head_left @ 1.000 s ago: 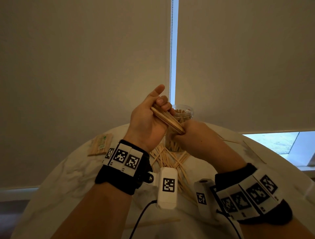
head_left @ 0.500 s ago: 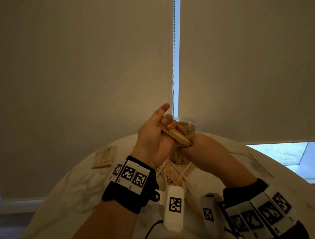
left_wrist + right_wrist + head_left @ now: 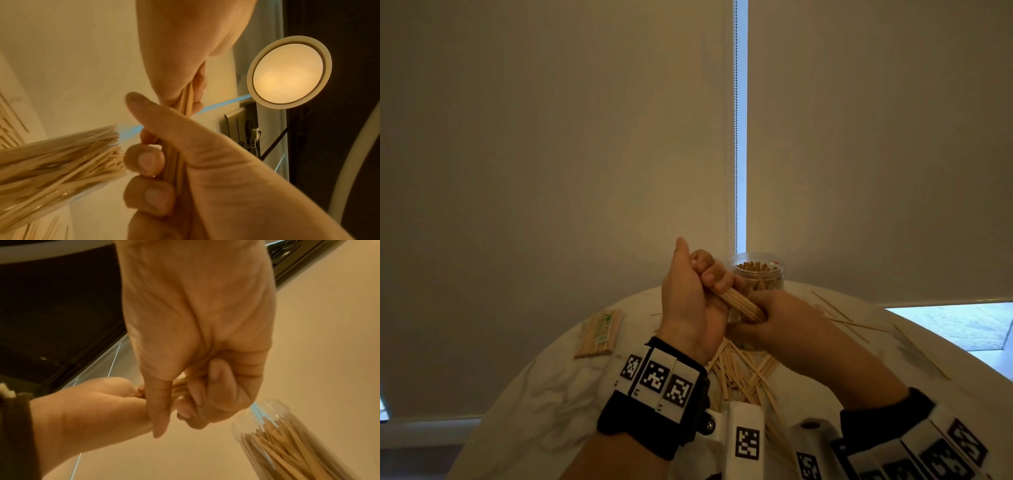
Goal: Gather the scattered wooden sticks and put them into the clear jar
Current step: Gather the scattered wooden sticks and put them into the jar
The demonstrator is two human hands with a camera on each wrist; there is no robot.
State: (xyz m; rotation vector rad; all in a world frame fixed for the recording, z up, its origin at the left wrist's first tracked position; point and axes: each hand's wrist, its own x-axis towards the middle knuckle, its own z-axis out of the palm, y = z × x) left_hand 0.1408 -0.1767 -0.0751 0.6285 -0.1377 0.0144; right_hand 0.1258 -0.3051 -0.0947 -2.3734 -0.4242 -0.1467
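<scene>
Both hands hold one bundle of wooden sticks (image 3: 743, 303) above the table, just in front of the clear jar (image 3: 758, 274). My left hand (image 3: 697, 294) wraps its fingers round the bundle's upper end, thumb raised. My right hand (image 3: 774, 317) grips the lower end. The left wrist view shows the bundle (image 3: 180, 146) running through the curled fingers, with the jar (image 3: 57, 165) to the left, nearly full of sticks. In the right wrist view, the right hand (image 3: 197, 386) pinches the bundle (image 3: 180, 387), and the jar (image 3: 287, 443) stands lower right. A heap of loose sticks (image 3: 743, 371) lies under the hands.
A wrapped pack of sticks (image 3: 601, 334) lies at the left on the round marble table (image 3: 544, 387). Several long thin sticks (image 3: 849, 323) lie scattered at the right, toward the table's edge. Closed roller blinds hang close behind the table.
The left hand's fingers have closed tighter round the bundle. Both hands with the bundle sit lower in the picture as the head camera tilted up.
</scene>
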